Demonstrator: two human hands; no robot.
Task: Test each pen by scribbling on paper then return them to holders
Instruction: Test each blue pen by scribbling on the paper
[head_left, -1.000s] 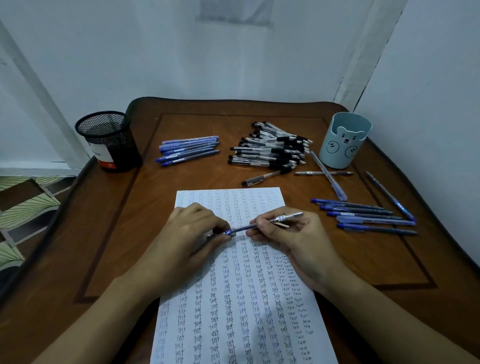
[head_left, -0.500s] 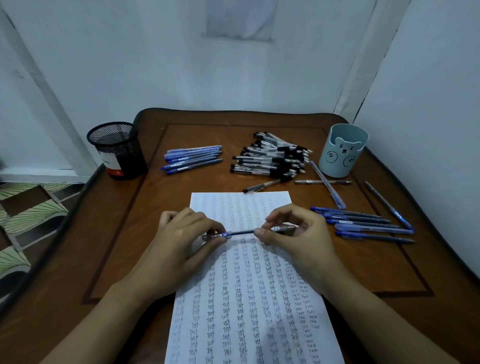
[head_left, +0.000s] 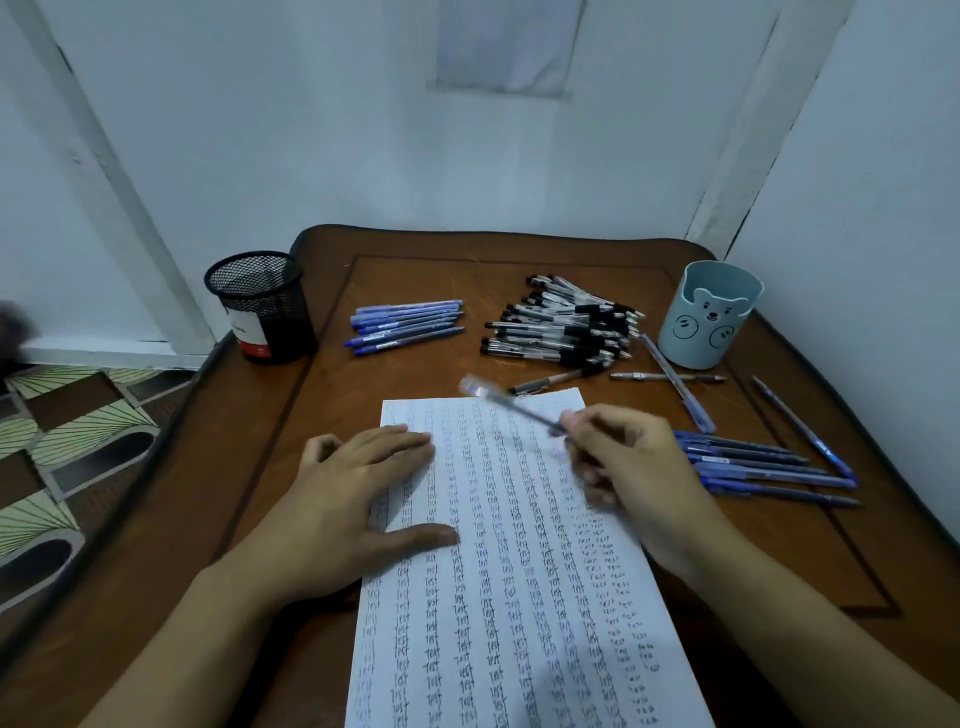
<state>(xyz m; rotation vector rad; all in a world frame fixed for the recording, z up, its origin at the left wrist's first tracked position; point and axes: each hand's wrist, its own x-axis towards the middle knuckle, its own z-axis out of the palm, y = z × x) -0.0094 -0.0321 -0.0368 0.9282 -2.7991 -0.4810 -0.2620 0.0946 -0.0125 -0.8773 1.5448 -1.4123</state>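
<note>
walls: pale, plain | table: brown wood | floor: patterned tiles

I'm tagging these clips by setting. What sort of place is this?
Probably a corner of a room at home: a wooden table set against white walls, patterned floor tiles beside it, and a bear-faced pen holder among piles of pens.

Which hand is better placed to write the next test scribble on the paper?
The right hand: it holds the pen above the paper. The left hand lies flat on its edge, empty.
</note>
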